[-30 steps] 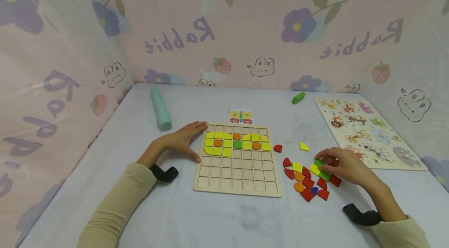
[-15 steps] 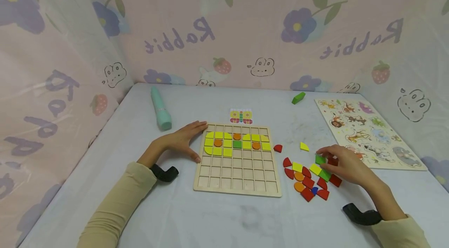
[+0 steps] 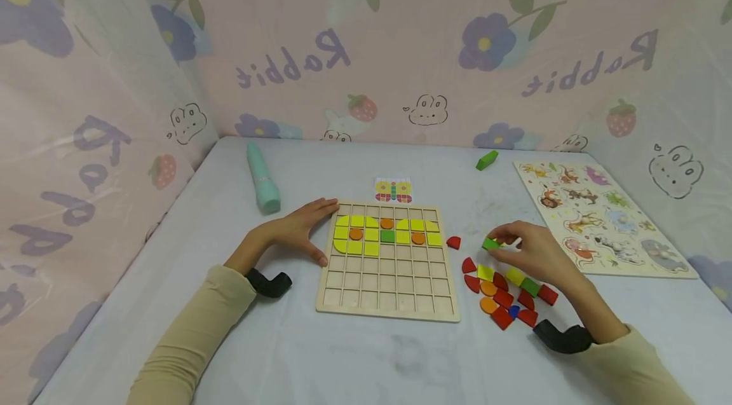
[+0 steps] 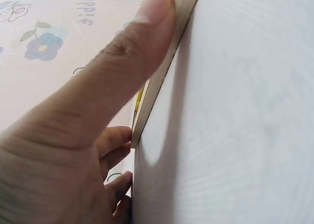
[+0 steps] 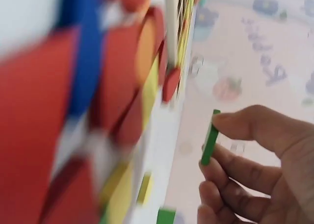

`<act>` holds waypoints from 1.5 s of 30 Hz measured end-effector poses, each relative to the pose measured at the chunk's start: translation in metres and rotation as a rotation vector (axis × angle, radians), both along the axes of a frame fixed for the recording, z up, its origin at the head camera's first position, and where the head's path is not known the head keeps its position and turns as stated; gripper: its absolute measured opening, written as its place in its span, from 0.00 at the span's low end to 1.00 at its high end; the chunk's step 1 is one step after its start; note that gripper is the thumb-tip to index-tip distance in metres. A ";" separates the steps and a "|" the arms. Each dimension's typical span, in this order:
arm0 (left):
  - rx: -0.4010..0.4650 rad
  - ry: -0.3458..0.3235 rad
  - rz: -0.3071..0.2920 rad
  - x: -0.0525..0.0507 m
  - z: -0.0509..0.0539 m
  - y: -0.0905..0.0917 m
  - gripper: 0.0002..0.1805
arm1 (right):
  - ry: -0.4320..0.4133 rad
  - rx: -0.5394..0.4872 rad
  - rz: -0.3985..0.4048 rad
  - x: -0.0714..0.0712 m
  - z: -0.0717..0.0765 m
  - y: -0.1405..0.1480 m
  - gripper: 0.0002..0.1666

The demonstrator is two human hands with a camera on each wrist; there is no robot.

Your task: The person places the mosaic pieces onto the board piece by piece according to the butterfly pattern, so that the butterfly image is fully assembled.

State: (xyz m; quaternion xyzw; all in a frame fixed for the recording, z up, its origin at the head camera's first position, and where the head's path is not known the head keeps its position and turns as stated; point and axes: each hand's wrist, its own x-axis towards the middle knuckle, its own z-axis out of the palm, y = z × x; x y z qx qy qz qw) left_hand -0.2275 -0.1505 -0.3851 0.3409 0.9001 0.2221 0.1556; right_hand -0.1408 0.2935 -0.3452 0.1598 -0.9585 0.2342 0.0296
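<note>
My right hand (image 3: 528, 251) pinches a green square tile (image 5: 211, 138) between thumb and fingers, held above the table in the right wrist view. Below it lies a loose group of red, yellow, orange, green and blue tiles, among them a red square (image 3: 502, 317). The wooden grid board (image 3: 394, 284) carries yellow tiles, orange circles and one green square (image 3: 387, 236) in its upper rows. At the board's left edge rests my left hand (image 3: 300, 230), fingers spread, thumb touching the side (image 4: 162, 82). The yellow quarter-circle seen earlier is hidden behind the right hand in the head view.
Behind the board lies a small butterfly pattern card (image 3: 393, 190). An animal puzzle board (image 3: 600, 217) sits at the right, a green block (image 3: 487, 160) at the back. A mint-coloured cylinder (image 3: 263, 179) lies at the back left. One red quarter-circle (image 3: 454, 243) is beside the grid board.
The right hand has picked a green square off the tile group and moved left and slightly away with it. My left hand stays at the board's edge.
</note>
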 end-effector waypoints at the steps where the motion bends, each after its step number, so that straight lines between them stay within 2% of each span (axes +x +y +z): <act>1: -0.004 0.003 0.001 0.000 0.000 0.000 0.63 | 0.008 -0.009 0.016 -0.001 0.001 -0.010 0.15; 11: 0.000 -0.001 0.004 0.001 0.000 0.000 0.62 | -0.024 -0.018 0.183 -0.011 -0.001 -0.102 0.13; 17: -0.004 0.009 0.002 0.000 0.000 0.001 0.62 | 0.031 -0.032 0.282 -0.019 -0.004 -0.134 0.13; 26: 0.001 0.012 -0.005 0.001 0.000 0.002 0.62 | 0.038 -0.032 0.312 -0.033 -0.014 -0.147 0.14; 34: 0.000 0.013 -0.004 0.001 0.001 0.001 0.62 | -0.013 -0.057 0.347 -0.042 -0.022 -0.147 0.14; 41: -0.005 0.020 -0.004 0.000 -0.001 0.001 0.63 | -0.042 -0.079 0.341 -0.044 -0.024 -0.149 0.14; 45: 0.001 0.017 -0.007 -0.001 -0.001 0.000 0.63 | -0.032 -0.070 0.351 -0.043 -0.019 -0.148 0.14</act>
